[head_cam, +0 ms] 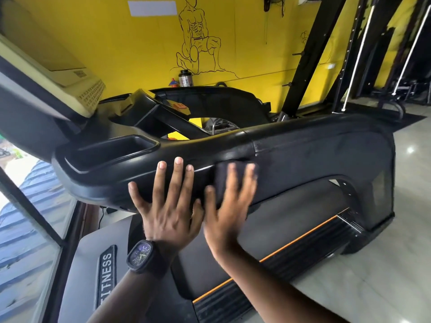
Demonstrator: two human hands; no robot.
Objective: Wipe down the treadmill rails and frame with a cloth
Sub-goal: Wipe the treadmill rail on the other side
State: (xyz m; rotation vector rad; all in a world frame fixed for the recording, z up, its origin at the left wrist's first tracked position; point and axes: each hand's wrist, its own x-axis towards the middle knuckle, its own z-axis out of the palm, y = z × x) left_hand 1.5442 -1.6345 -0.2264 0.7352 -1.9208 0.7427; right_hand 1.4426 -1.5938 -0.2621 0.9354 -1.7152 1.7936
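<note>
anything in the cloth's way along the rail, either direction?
Rightward, nothing visible: the rail runs bare from the cloth under the right hand to its far end. Leftward, the left hand lies flat on the rail beside the cloth, between it and the tray.

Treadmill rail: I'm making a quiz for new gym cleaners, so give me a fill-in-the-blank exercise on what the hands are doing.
1. The right hand presses a dark ____ flat against the black rail.
2. The left hand, fingers spread on the rail, wears a ____ on its wrist.
3. The wall behind is painted ____.
Missing words: cloth; watch; yellow.
</note>
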